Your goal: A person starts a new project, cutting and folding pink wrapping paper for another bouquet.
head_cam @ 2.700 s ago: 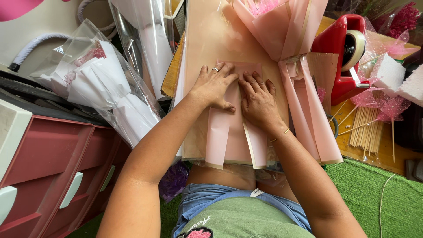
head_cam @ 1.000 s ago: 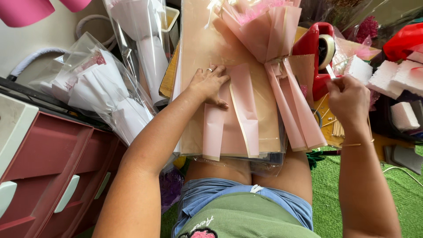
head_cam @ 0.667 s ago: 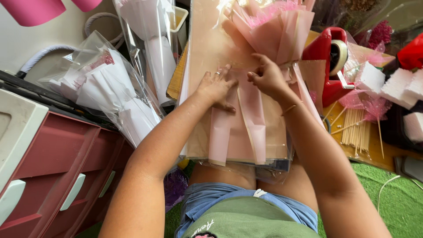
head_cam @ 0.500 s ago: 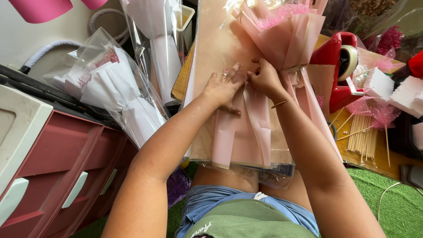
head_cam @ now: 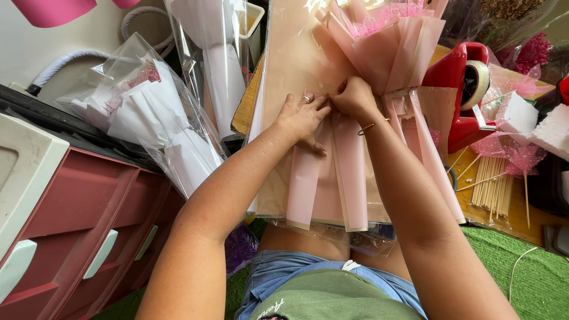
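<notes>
Both hands meet at the neck of a pink paper bouquet wrap [head_cam: 379,53], which lies on a stack of pale pink wrapping sheets [head_cam: 296,65] across the person's lap. The left hand [head_cam: 302,115] lies flat, its grip released, fingers spread on the sheets; the right hand [head_cam: 354,98] has its grip clenched, pinching the gathered paper where the wrap narrows. Below the grip, folded pink strips [head_cam: 349,172] hang toward the lap. Right of the grip stand a red tape dispenser [head_cam: 459,89], white foam blocks [head_cam: 518,115] and wooden skewers [head_cam: 492,184] on a wooden counter [head_cam: 515,222]. Left of it lie cellophane-bagged white paper [head_cam: 148,124] and a red drawer unit [head_cam: 77,225]. Green artificial turf [head_cam: 521,266] covers the floor.
</notes>
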